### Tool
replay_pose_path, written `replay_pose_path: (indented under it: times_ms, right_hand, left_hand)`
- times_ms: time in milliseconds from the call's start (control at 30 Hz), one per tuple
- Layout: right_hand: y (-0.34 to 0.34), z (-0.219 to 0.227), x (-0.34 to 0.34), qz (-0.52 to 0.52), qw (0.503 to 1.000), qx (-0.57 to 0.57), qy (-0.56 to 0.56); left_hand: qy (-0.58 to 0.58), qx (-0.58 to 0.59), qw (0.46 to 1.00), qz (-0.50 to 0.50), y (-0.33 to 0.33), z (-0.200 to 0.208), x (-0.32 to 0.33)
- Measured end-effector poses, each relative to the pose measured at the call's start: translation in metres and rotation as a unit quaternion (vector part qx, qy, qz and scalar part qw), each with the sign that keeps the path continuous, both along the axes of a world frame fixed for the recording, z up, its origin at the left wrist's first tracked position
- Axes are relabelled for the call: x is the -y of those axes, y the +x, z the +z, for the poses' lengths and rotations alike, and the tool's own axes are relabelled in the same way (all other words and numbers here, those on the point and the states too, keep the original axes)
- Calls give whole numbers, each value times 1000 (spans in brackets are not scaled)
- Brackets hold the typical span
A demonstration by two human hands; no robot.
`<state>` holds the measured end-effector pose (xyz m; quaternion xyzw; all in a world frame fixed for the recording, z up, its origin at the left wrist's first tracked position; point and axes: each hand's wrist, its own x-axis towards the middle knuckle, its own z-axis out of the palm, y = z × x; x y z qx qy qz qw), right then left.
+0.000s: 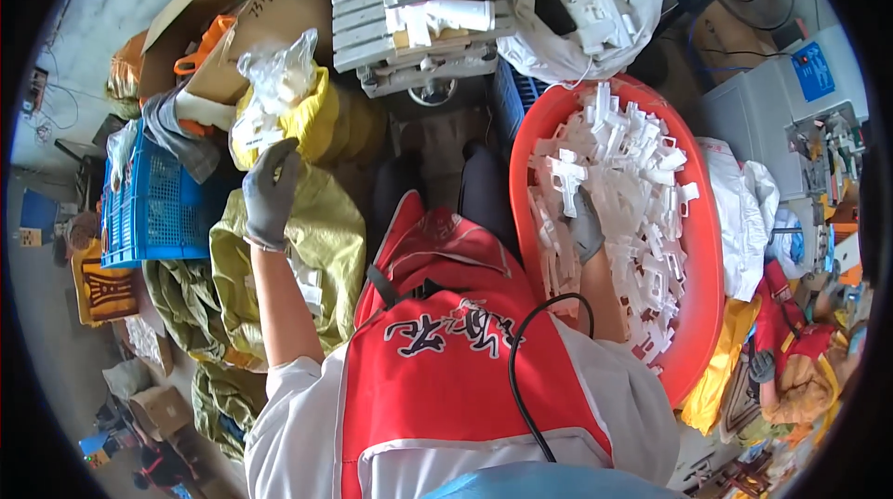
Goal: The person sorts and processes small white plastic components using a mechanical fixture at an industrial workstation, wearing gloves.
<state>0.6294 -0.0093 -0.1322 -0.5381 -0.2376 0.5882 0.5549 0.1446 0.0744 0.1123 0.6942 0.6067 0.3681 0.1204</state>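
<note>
Over the green woven sack, my left hand in a grey glove is raised with its fingers pressed together and bent. It hangs close to a yellow bag topped with a clear plastic bag; what its fingers hold, if anything, I cannot make out. My right hand, also gloved in grey, reaches into the red oval tub. It grips a white plastic toy pistol piece, whose body partly hides the fingertips. Many similar white pieces fill the tub around that hand.
Ahead stands a machine with a slatted metal table, bearing a white pistol-shaped part. Beside it is a white sack of parts. A blue crate and a cardboard box stand left. Far right, another person's gloved hand shows.
</note>
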Motion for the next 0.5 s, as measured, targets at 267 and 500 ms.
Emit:
replay_pose_path:
  times_ms: [267,500]
  right_hand:
    - [-9,68,-7,22,999,6,40]
    - [-16,102,-21,-43,992,-25,116]
  left_hand:
    - [135,-57,980,-138,79,50,-90]
    - [20,-66,964,-255,102,57,-161]
